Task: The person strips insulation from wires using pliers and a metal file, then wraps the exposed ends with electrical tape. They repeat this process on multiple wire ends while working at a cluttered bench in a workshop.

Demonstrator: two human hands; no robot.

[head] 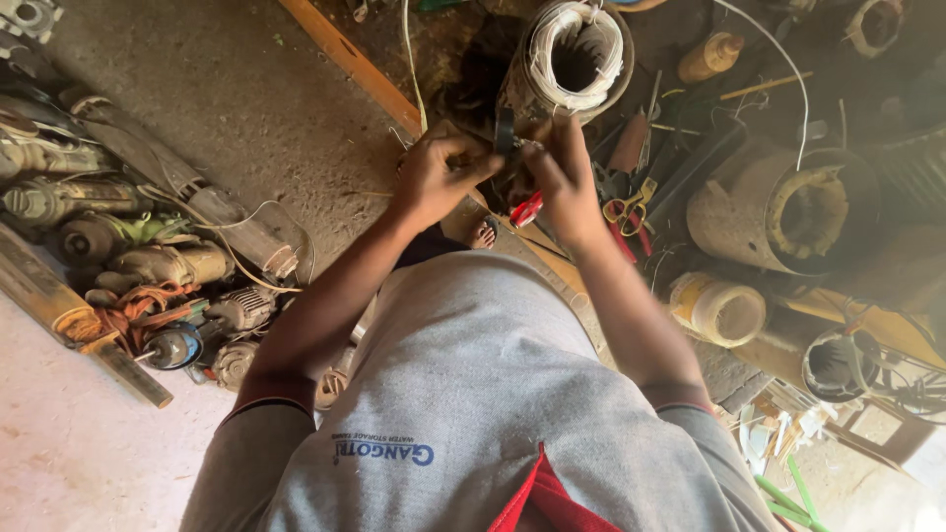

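Observation:
A cylindrical motor stator (572, 59) with white winding wire at its open end stands tilted in front of me. My left hand (441, 172) is closed beside its lower end, fingers pinched around wires there. My right hand (564, 177) grips a tool with red handles (526, 209) and presses against the same lower end. A dark strip (505, 128) sticks up between the two hands. What exactly the left fingers pinch is hidden.
Old motors and pump parts (148, 266) lie piled at the left on the concrete floor. At the right sit another stator housing (788, 212), a tape roll (719, 310), scissors (631, 207), a bottle (709, 57) and loose wires. An orange wooden bar (355, 64) runs diagonally.

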